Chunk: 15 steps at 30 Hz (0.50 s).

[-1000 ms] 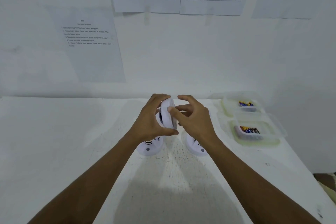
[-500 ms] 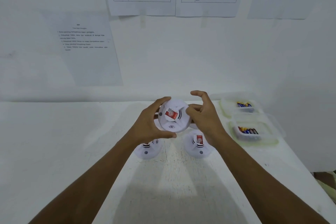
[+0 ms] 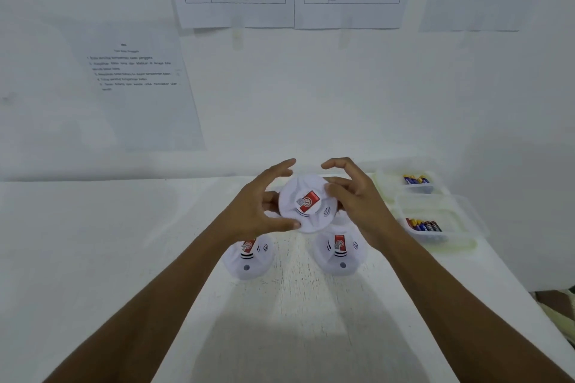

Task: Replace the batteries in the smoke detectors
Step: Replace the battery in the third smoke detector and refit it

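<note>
White plastic detector, sticker face up toward the camera, is held above the bench between both hands. The left hand grips its left rim, thumb curled under the lower edge. The right hand has fingers pinching the right rim, index lifted clear. A second detector and a third detector lie just below; batteries sit in a tub to the right. The likely risk: with only rim contact on a smooth shell, twisting the back loose could make it slip and drop onto the pair beneath.
</note>
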{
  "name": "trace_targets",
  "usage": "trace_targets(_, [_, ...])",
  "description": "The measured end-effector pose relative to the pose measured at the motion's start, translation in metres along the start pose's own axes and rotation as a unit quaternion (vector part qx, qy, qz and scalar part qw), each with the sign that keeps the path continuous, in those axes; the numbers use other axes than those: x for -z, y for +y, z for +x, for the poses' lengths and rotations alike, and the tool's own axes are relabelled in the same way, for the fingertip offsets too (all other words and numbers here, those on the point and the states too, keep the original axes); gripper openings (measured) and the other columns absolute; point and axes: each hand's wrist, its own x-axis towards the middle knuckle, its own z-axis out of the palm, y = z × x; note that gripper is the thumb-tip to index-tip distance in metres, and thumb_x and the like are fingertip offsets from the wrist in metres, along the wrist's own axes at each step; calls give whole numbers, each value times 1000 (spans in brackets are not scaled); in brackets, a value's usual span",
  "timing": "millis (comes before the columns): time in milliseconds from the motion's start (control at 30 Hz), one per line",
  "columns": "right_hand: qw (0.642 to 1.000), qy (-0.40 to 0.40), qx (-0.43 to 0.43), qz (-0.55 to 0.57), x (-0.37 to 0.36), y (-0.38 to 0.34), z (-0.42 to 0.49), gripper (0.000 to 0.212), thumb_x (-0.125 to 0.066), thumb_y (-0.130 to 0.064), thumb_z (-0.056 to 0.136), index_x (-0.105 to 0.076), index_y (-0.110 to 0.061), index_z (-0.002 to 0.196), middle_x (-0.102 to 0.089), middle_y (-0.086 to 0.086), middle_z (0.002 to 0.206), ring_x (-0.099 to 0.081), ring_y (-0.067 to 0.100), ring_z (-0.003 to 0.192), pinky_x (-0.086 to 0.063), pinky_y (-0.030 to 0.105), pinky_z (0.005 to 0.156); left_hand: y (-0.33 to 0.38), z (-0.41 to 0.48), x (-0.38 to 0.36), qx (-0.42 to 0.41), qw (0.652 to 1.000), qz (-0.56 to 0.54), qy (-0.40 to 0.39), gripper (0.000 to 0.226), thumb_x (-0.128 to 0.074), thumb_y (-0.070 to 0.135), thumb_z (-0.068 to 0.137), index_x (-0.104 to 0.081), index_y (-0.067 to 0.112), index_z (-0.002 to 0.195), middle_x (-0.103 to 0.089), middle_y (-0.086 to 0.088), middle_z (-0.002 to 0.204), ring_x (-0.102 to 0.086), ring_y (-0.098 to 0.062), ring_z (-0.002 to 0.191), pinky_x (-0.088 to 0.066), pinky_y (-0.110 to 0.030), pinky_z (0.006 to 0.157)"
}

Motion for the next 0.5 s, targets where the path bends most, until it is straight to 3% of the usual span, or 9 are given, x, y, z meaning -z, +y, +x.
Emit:
trace_targets(100, [1000,1,15,15,2,-1,3,17,-52,-13,100,-58,-25,110,-68,22,93,-63,32,84,-51,43,74,2,4,0,3,1000,4,-6,85,-89,22,65,-46,34,137,-56,14,133,-66,-12,106,-57,-27,84])
trace_targets(167, [1000,0,14,18,-1,3,2,13,-57,-16,98,-61,-24,109,-72,9,101,-69,25,93,-56,45,78,4,5,-3,9,999,-12,41,78,-89,20,65,-51,34,131,-59,15,125,-68,-12,97,-57,-22,77])
trace_targets(267, [1000,3,7,8,-4,11,-2,15,-65,-16,94,-65,-22,107,-71,0,110,-71,24,96,-59,52,83,-1,5,-6,23,995,-50,85,72,-87,16,67,-54,26,131,-62,5,122,-70,-18,89,-59,-27,75])
trace_targets(400, [999,49,12,15,-1,13,3,12,-67,-19,92,-64,-21,103,-74,2,103,-71,26,94,-57,53,83,-4,3,-9,34,997,-72,16,79,-88,15,67,-52,29,136,-59,2,130,-69,-22,99,-59,-35,83])
trace_targets(500, [998,58,22,25,0,11,7,13,-68,-20,91,-63,-21,103,-73,2,104,-70,28,96,-56,56,83,-1,6,-12,20,997,-74,32,78,-87,10,67,-52,30,133,-58,4,129,-69,-22,96,-59,-31,80])
